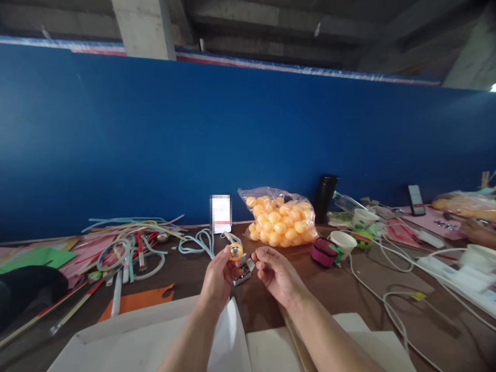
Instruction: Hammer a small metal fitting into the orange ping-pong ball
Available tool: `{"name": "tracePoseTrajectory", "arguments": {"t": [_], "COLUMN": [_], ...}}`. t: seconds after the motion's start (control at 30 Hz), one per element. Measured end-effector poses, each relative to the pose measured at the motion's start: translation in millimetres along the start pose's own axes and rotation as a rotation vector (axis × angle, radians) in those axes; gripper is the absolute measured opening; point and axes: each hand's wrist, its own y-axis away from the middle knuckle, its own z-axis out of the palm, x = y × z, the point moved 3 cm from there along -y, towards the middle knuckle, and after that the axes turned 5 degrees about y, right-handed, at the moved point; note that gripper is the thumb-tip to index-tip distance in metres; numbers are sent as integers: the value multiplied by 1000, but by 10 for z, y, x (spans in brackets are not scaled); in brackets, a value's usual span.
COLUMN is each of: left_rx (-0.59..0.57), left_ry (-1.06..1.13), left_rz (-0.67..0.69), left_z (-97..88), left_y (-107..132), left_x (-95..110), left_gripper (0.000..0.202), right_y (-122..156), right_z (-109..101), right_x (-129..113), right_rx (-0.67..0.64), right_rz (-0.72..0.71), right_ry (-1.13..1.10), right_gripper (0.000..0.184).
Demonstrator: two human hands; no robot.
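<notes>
Head view showed the left hand (219, 276) pinching an orange ping-pong ball (235, 251) over a small box of metal pieces (244, 272). The right hand (275, 274), fingertips pressed together, hovered at the ball's three o'clock.

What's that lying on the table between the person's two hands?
In the head view, a small open box of tiny pieces lies between the left hand, holding an orange ball, and the right hand.

Dim, soft indoor light; wide-angle edge distortion.
</notes>
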Motion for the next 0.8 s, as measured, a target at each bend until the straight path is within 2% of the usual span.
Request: {"name": "tracePoseTrajectory", "arguments": {"t": [0.47, 0.8], "left_rx": [2, -22], "left_ry": [-8, -38], "left_rz": [2, 0], "left_z": [-2, 1], "left_y": [14, -4], "left_x": [0, -3], "left_gripper": [22, 27], "right_y": [-7, 54], "right_z": [5, 72], "right_x": [26, 18], "right_rx": [47, 18], "right_rz": [2, 21], "right_ry": [26, 114], "right_gripper": [23, 24]}}
